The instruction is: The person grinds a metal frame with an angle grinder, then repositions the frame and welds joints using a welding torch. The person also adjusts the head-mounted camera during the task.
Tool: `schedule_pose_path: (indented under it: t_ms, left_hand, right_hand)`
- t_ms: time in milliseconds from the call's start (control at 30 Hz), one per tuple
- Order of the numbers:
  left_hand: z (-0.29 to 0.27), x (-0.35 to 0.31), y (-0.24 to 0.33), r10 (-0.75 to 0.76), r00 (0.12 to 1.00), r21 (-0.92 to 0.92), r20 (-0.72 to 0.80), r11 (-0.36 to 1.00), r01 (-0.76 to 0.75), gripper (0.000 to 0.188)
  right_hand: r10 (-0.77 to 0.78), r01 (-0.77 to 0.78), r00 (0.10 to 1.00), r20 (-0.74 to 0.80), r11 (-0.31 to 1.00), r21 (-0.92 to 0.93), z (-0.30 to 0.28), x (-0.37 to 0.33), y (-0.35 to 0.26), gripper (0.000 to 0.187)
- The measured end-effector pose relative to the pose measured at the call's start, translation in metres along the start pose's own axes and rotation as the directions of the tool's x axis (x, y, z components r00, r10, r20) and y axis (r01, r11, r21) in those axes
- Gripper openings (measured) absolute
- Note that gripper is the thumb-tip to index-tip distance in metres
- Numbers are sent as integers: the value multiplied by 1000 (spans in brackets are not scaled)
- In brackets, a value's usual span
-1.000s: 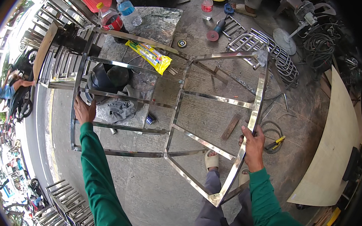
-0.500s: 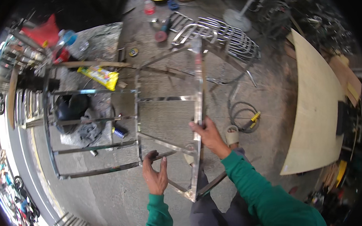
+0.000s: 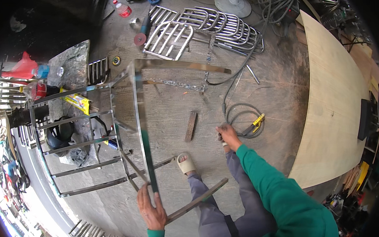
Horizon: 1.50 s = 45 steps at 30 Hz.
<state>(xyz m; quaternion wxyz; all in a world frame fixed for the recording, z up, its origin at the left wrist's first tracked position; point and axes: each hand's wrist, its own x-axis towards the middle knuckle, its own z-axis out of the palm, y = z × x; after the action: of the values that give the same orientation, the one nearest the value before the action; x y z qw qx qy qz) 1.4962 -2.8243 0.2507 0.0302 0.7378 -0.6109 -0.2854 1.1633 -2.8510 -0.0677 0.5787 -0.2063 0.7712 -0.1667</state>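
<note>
A welded metal frame of square tubes (image 3: 142, 134) stands partly raised in front of me, its near upright slanting down toward me. The lower end of that upright is in the grip of my left hand (image 3: 151, 210), thumb on one side and fingers on the other. A ladder-like section with several crossbars (image 3: 80, 144) extends from it to the left. My right hand (image 3: 228, 136) is off the frame, fingers curled in above a coiled cable with a yellow-handled clamp (image 3: 258, 120). What is inside those fingers, if anything, is hidden. A bar (image 3: 199, 199) slants over my leg.
Chrome tube racks (image 3: 218, 27) lie at the far side, near an angle grinder (image 3: 141, 38). A plywood sheet (image 3: 327, 105) is on the right. A rusty flat piece (image 3: 191, 126) lies on the concrete. Behind the frame, a low slab (image 3: 71, 60) holds a dark helmet (image 3: 62, 133).
My right hand has let go of the frame and moved right. The frame's near upright has swung left, and my left hand has closed on its lower end. The view has shifted.
</note>
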Motion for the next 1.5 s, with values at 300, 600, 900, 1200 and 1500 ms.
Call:
schedule_pose_path:
  t_ms: [300,600,900,1200,1500]
  left_hand:
    - [47,-17,51,-46,966,251,-256,962,112,58]
    - [136,-87,112,-147,988,-121,42,981,151,43]
    - [133,-111,111,-199,940,-111,278,965,237,35]
    - [136,-135,84,-182,933,-106,311,969,224,36]
    - [124,-168,76,-151,943,-114,296,975,192,46]
  right_hand:
    - [-297,280,955,14,881,-382,-56,235,-51,68]
    - [-601,464,796,74,527,-712,8,329,-34,61]
    - [-684,572,729,26,588,-572,-48,263,-41,22]
    - [-582,486,777,-238,797,-359,-102,255,-63,24]
    - [-631,552,736,-244,769,-321,-188,97,-95,22]
